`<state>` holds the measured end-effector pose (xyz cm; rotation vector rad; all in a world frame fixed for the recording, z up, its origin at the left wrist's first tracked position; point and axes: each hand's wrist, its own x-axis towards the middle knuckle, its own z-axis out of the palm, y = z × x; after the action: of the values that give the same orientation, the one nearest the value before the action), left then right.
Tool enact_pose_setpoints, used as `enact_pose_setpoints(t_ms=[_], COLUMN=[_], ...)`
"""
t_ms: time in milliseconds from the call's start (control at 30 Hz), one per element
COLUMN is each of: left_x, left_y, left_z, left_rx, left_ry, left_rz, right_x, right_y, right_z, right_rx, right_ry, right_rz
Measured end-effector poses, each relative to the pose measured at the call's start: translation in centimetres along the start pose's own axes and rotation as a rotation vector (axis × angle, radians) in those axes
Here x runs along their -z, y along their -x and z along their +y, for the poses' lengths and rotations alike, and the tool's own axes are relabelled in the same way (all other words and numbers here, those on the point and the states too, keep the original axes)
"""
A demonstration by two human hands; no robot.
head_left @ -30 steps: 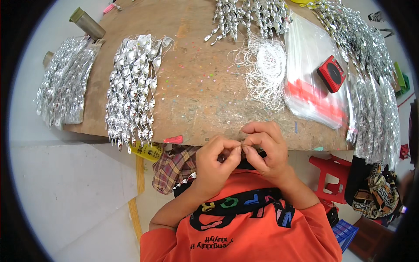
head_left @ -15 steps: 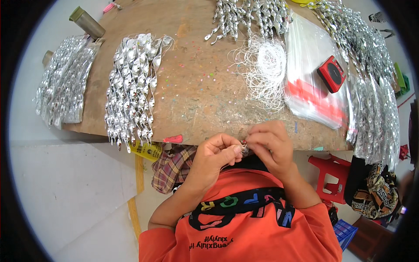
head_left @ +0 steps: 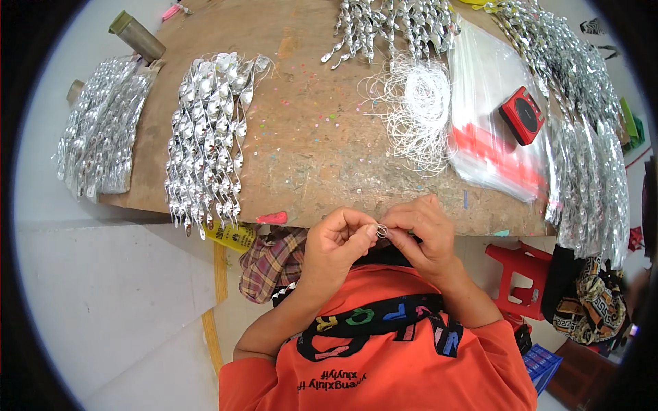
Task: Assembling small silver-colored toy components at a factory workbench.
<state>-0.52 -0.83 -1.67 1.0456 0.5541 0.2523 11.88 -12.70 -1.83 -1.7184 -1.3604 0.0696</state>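
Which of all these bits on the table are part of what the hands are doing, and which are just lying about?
In use:
- left hand and right hand, pinching a small silver ring
- white thread tangle
- silver spiral pieces

Lying about:
- red box
- clear plastic bags
- red stool
- checked cloth

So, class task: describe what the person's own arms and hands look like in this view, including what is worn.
Both forearms are bare. Short orange sleeves cover the upper arms, part of an orange shirt with multicoloured lettering on a black band. The left hand and right hand wear no gloves; no rings or watch show.
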Motion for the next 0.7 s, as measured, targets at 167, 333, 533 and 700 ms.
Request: enact_pose_setpoints(t_ms=[167,333,533,700], left_x=[0.2,0.4,0.5,0.5], left_y=[0.1,0.1,0.3,0.3], left_z=[-0.3,-0.4,-1.0,-1.1], left_rx=[0.008,0.038,-0.013,-0.094], left_ry=[0.005,0.044,-0.05,-0.118], left_rz=[-0.003,-0.006,-0.092,-0.124], right_x=[-0.2,0.5,0.0,-0.1], right_y=[0.4,-0.1,0.3,0.3], right_z=[-0.1,-0.5,-0.1,-0.2], right_rx=[-0.119,-0.271,-0.361,-0.488], right_ry=[-0.098,-0.282,-0.446,-0.572], right_rz=[0.032,-0.117,-0.059,-0.078])
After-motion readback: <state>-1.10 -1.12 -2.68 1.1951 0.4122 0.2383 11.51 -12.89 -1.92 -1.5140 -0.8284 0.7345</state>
